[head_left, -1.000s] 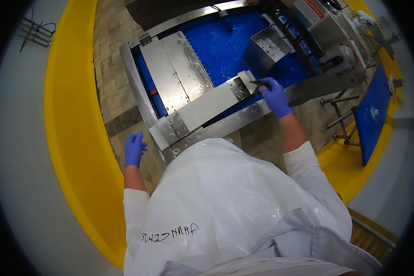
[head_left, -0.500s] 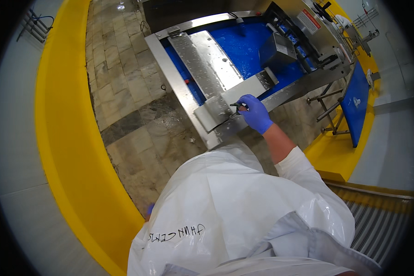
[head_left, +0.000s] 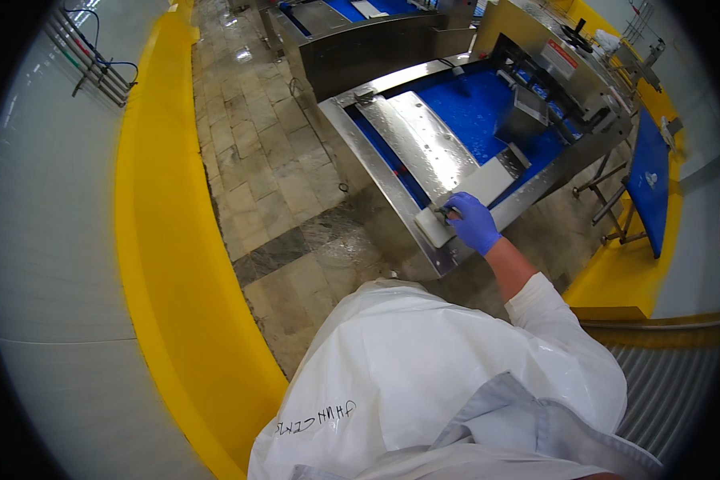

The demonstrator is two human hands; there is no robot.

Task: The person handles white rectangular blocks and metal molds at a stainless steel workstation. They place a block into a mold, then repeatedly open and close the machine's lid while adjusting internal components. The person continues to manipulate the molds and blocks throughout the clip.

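Note:
My right hand (head_left: pixel 474 222), in a purple glove, reaches over the near corner of a steel-framed machine (head_left: pixel 384 186). Its fingers are closed round a small dark object (head_left: pixel 442 214), whose kind I cannot make out. Under and beside the fingertips lies a pale plate (head_left: pixel 434 232), and a longer white bar (head_left: pixel 488 182) runs from there toward the right. Behind them a wet, shiny steel plate (head_left: pixel 420 132) spans the blue conveyor belt (head_left: pixel 476 104). My left hand is out of sight.
Beyond the belt stands a steel box (head_left: pixel 524 116) beside black bars. A blue panel (head_left: pixel 650 184) leans at the right. A yellow kerb (head_left: pixel 164 264) follows the left wall. Wet floor tiles (head_left: pixel 276 180) lie between kerb and machine. Another machine (head_left: pixel 360 48) stands farther back.
The view has swung, so the machine sits farther right and lower. My right hand has moved left along the plate with the small dark object. A blue patch by my left side has gone from view.

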